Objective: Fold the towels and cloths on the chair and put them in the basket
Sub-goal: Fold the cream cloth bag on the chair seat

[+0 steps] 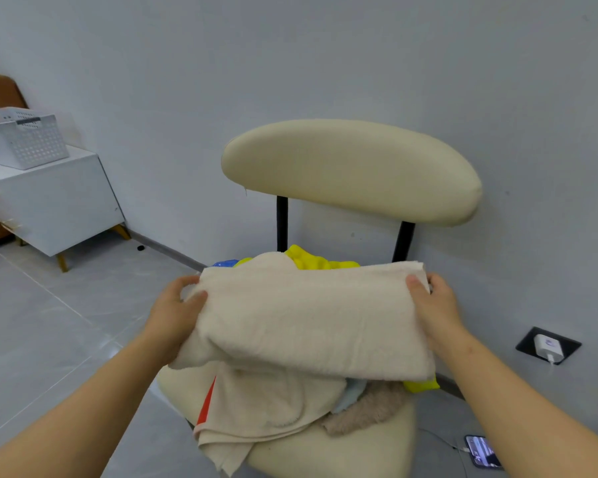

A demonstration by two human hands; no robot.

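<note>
Towel [308,315] (cream) in left hand [173,312], right hand [435,305]; basket [32,146] contents unseen.

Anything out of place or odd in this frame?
Two things. A phone lies on the floor beside the chair, and its cable trails across the tiles. A cream cloth with an orange stripe hangs over the seat's front edge.

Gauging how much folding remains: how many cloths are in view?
6, others possibly buried: cream towel held in left hand and right hand; orange-striped cream cloth beneath; fluffy tan cloth and pale blue cloth front right; bumpy yellow cloth and deep blue cloth behind.
</note>
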